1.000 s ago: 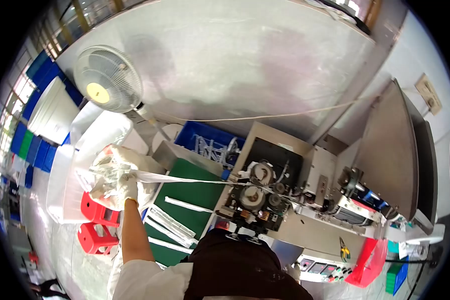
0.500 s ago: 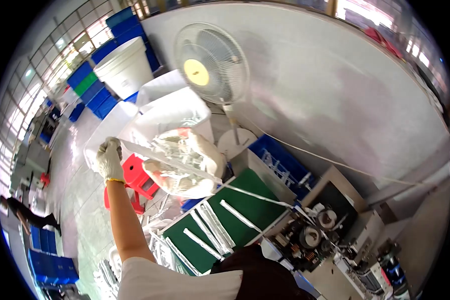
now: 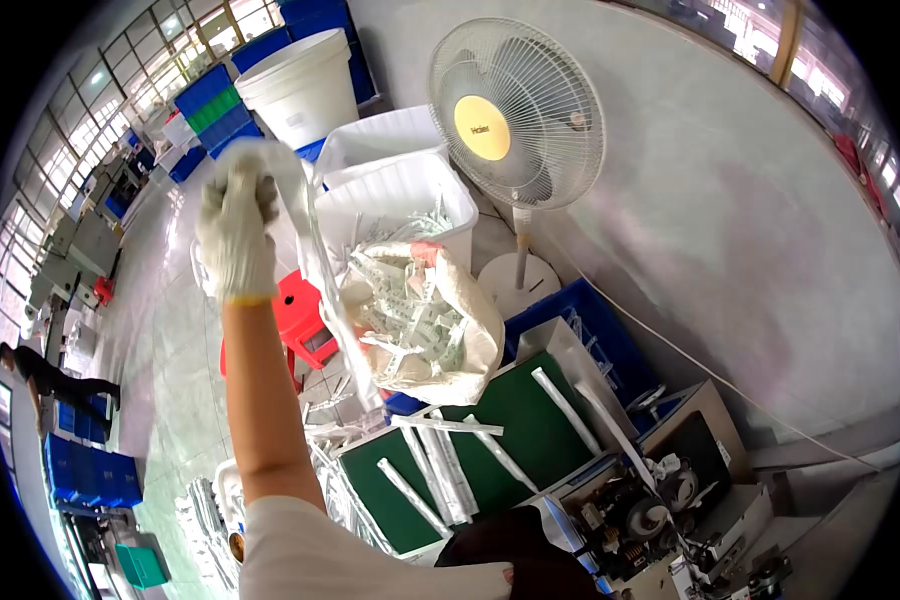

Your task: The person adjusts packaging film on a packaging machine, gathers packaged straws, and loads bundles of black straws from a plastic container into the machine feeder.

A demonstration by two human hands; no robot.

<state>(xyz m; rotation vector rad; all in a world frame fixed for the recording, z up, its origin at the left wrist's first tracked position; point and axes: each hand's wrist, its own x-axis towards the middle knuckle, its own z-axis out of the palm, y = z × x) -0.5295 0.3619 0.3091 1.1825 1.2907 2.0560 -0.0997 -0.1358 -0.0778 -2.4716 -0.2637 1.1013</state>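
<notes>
- Workshop: pale wall (image 3: pixel 740 200) at right; standing fan (image 3: pixel 515 110) far centre.
- Green work surface (image 3: pixel 540 430), near right: thin strips laid across.
- Left hand (image 3: pixel 238 225), gloved: fingers curled in, closed on a white strip (image 3: pixel 315 255); exact pinch blurred.
- White strip: upper end at the fingers, length hanging to their right, left of the filled sack (image 3: pixel 482 330).

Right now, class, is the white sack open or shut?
Open: the white sack gapes at the top, showing pale strips inside.
</notes>
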